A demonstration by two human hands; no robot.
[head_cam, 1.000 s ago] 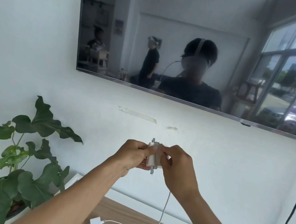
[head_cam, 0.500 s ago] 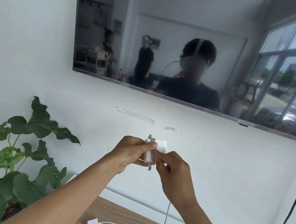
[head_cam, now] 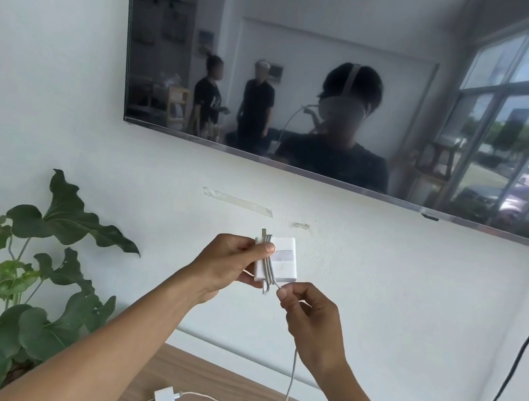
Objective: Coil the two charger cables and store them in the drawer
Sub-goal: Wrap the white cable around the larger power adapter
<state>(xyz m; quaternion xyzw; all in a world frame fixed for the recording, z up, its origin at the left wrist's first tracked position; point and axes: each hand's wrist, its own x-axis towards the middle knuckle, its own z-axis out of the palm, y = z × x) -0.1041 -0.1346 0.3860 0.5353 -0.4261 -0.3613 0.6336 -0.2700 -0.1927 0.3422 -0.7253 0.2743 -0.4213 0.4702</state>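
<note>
While wrapped — cable (head_cam: 288, 391) end offscreen.

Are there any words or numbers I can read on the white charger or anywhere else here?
None can be read.
White charger block in the left hand: a pale grey patch, too blurred to read.
Small charger on the wooden top: no print shows.
TV: only reflections; the wall pictures in them are too small and dim to read.

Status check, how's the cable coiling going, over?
Left hand grips charger brick, cable part-wrapped. Right hand pinches cable. Second charger loose on desk.
</note>
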